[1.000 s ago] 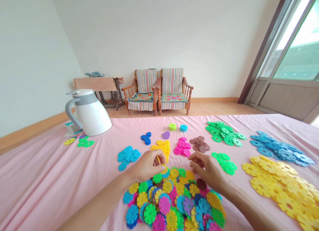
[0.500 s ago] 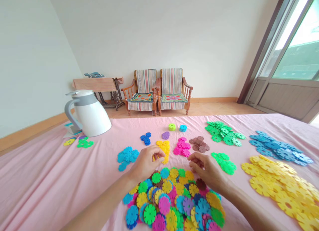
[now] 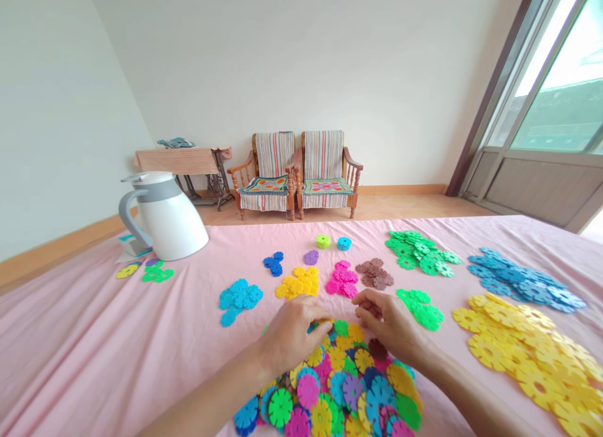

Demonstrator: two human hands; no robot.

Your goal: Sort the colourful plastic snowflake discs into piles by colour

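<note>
**Both hands at far edge of mixed disc pile, left grip unconfirmed**

We have the mixed pile of slotted flower discs [image 3: 351,393] front and center on the table, right in front of us, all colors overlapping. Our left hand [image 3: 301,331] is over the pile's far left part, palm down, fingers bent toward the thumb. Fingertips are right at the discs; we can't tell whether they grasp one. Our right hand [image 3: 398,324] is at the pile's far right edge, fingers loosely curled, index and thumb slightly apart, no disc visible between them.

Single-color groups beyond the hands: yellow discs [image 3: 298,282] just past the left hand, light blue discs [image 3: 240,299] to its left, pink discs [image 3: 343,280] and brown discs [image 3: 375,274] just past the right hand, small green group [image 3: 421,309] to its right. Further back: dark blue discs [image 3: 274,264], purple discs [image 3: 311,257], then a lime stack [image 3: 323,241] and a blue stack [image 3: 344,243] side by side.

Larger pieces sit on our right: green heap [image 3: 419,252], blue heap [image 3: 522,280], yellow heap [image 3: 532,355], the yellow one nearest us.

Far left we have a white jug with gray handle [image 3: 172,223], upright, with a few green discs [image 3: 157,272] near its base. Pink tablecloth [image 3: 117,336] is wrinkled. Two wooden armchairs [image 3: 325,173] stand against the back wall.
</note>
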